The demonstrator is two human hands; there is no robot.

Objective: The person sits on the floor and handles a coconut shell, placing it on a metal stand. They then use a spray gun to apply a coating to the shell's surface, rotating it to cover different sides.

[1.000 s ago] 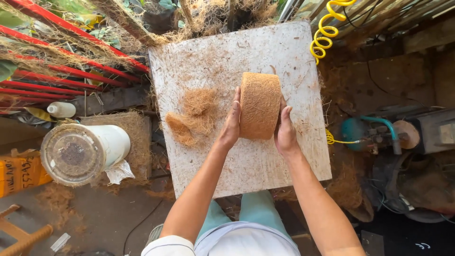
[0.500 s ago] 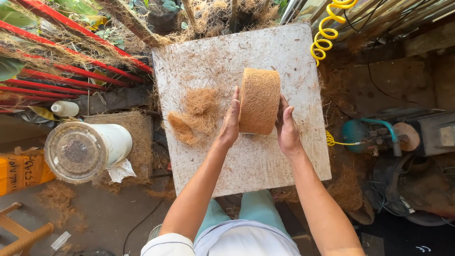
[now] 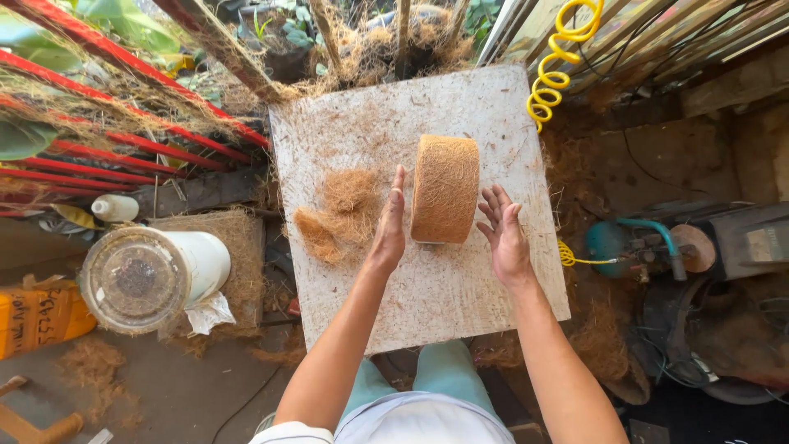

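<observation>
Coir roll (image 3: pixel 445 190) stands on board (image 3: pixel 460 288) between two open hands.

Head view, looking down: coir fibre cylinder (image 3: pixel 445 188) stands on a pale, fibre-dusted board (image 3: pixel 460 296), w/ both hands flanking it. Left hand (image 3: pixel 389 222) flat, fingers straight & together, edge-on just beside the cylinder's left side; can't tell if touching. Right hand (image 3: pixel 503 237) spread open, fingers splayed, near the cylinder's lower right but apart from it. Loose coir tuft pile (image 3: pixel 335 214) lies on the board just left of the left hand. Further left, off the board: white tub w/ clear lid (image 3: pixel 148 275) & small white bottle (image 3: pixel 113 208). Beyond the right hand, yellow coiled hose (image 3: pixel 552 70); to its right, teal tool (image 3: pixel 641 247).
</observation>
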